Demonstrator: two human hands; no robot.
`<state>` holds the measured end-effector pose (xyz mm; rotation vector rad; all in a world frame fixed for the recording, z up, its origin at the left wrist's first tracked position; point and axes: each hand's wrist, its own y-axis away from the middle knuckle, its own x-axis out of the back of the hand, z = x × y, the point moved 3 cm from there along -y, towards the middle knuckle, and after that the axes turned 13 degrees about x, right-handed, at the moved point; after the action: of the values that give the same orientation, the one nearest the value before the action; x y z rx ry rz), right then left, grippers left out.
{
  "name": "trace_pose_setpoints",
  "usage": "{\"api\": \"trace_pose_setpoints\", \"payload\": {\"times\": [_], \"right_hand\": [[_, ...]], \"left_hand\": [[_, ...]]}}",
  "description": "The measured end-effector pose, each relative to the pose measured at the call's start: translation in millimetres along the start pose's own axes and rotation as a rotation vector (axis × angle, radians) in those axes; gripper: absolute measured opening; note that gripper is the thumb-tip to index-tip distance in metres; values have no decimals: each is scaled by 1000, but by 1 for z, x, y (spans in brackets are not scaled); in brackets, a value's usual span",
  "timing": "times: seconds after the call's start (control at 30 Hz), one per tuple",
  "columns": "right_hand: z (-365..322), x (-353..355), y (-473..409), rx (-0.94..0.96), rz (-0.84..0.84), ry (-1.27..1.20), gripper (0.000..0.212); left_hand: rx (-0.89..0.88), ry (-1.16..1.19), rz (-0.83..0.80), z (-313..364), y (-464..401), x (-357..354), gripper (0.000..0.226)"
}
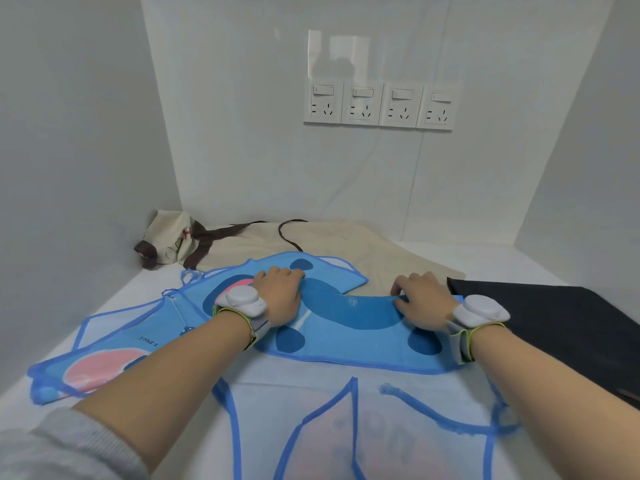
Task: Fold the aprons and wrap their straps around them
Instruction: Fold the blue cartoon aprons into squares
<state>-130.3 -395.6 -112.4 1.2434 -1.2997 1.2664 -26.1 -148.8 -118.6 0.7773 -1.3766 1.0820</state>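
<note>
Left hand [282, 294]: palm down on the blue apron [346, 323], fingers curled over its far fold edge at about 11 o'clock from the table's middle, gripping the cloth there. Right hand [420, 299]: palm down at about 1 o'clock, fingers bent, thumb and fingertips pinching the same apron's upper edge; grasping cloth. Each wrist carries a white tracker on a grey, yellow-edged band: left wrist tracker [242, 299], right wrist tracker [483, 310]. Blue apron: light blue with darker blue patches and pink areas, blue binding along the edges; partly folded, a doubled band running between the two hands, one panel spreading out toward 8 o'clock, a thinner pale portion with blue-trimmed outlines lying toward 6 o'clock at the near edge. Blue strap [188, 277]: thin, loosely bunched just beyond the left hand at 10 o'clock. Beige apron [346, 247]: lying flat beyond the blue one at 12 o'clock, partly under it, with a dark brown strap [287, 237] looping over it. Folded beige bundle [169, 240]: in the far corner at 10 o'clock, brown straps around it. Dark apron [554, 323]: black cloth, flat, at 3 o'clock, just beside the right hand. White table [166, 282]: bearing all items. Wall sockets [379, 105]: row of four, on the back wall at 12 o'clock.
</note>
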Motion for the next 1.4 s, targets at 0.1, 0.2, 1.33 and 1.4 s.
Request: {"api": "trace_pose_setpoints", "payload": {"times": [0.1,0.2,1.33,1.4], "right_hand": [[4,8,-10,66,66,-34,6],[4,19,-25,92,162,-81,5],[-51,1,57,227,126,-164,4],[-48,11,66,155,192,-270,5]], "left_hand": [[-34,134,-41,-6,-9,3,35],[-72,158,-12,-13,-19,8,21],[-258,281,-75,58,80,12,39],[-251,219,-86,66,91,5,47]]}}
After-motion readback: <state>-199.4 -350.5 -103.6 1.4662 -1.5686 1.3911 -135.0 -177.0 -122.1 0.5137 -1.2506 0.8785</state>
